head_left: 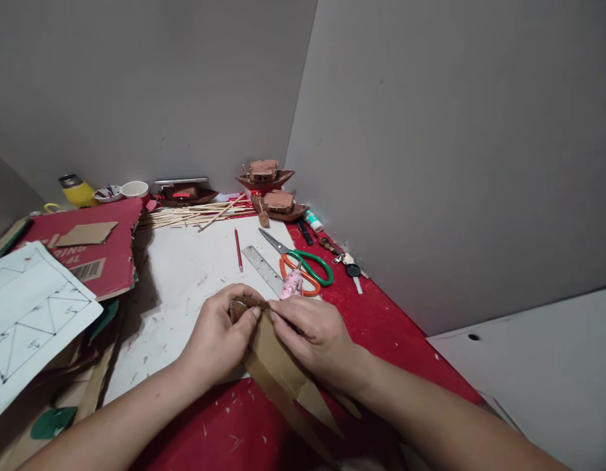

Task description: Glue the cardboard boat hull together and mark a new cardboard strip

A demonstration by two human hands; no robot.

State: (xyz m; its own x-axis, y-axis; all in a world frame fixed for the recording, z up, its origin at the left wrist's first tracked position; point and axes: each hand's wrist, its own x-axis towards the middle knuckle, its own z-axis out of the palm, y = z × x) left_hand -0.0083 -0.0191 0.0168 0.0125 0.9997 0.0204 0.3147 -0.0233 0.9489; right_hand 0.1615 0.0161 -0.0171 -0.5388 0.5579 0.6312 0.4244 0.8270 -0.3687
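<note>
Though partial, "RING" point(70, 252) on red cardboard point(121, 245) beyond hands point(219, 332)

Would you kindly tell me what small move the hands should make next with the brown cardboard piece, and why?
I would probably press gently along the upper edge of the cardboard piece: the left hand and right hand pinch it there, close together, while its lower end splays into pointed parts. The scissors lie beyond, in neither hand.

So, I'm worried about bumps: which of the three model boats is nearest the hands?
The front boat of the right-hand pair, beyond the scissors; the rear boat sits behind it, the left boat behind the sticks.
</note>
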